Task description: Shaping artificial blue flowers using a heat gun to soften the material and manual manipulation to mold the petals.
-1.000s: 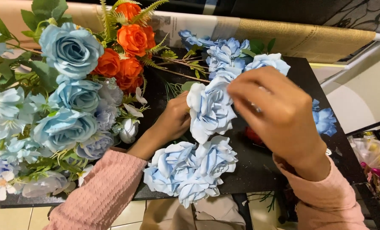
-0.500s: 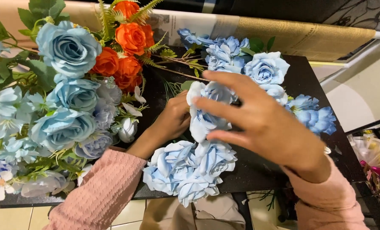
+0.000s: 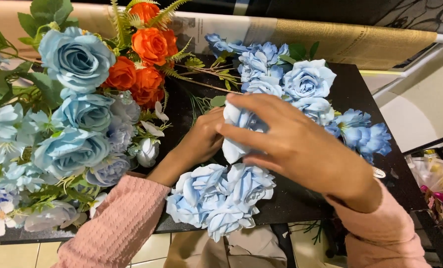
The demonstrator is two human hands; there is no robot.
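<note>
A pale blue artificial rose (image 3: 237, 130) is held between both hands above a black table (image 3: 353, 92). My left hand (image 3: 197, 145) grips it from below and left. My right hand (image 3: 301, 149) covers its top and right side, fingers wrapped over the petals. Just below the hands lie two more pale blue roses (image 3: 220, 197) at the table's front edge. Behind the hands a cluster of light blue roses (image 3: 296, 82) rests on the table. Both arms wear pink knitted sleeves.
A large bouquet of blue roses (image 3: 75, 59), orange roses (image 3: 149, 47) and white blossoms fills the left side. Darker blue flowers (image 3: 364, 133) lie at the right. Rolled brown paper (image 3: 350, 42) lies behind the table. Coloured wrappers (image 3: 437, 183) sit far right.
My right hand has slid left and down over the held rose, its fingers spreading across the petals. The roses behind it are now uncovered. The left hand stays in place.
</note>
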